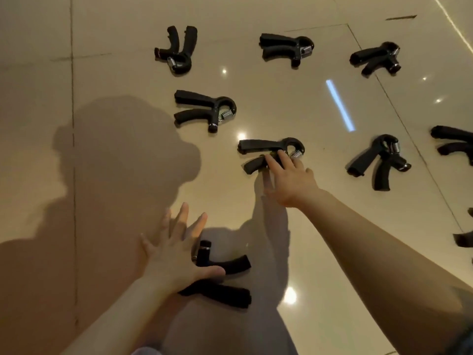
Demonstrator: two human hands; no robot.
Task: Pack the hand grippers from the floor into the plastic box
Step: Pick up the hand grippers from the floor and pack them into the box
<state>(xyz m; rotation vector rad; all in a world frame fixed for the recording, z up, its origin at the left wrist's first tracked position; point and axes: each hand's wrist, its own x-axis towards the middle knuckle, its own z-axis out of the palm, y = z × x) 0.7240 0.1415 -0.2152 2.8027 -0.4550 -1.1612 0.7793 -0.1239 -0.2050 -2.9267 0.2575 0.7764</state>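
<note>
Head view: right hand [291,180] touches hand gripper [258,147], handles pointing left.

Hand grippers lie spread over the tiled floor [320,252]. The nearest gripper [225,280] lies just right of the left hand [176,254]. Farther and to the right, the right hand [291,180] rests on a middle gripper [268,152]. Another [204,110] lies left and beyond it, one [376,160] to its right. Three more sit along the far row: left [178,49], centre [286,48], right [376,57].
</note>
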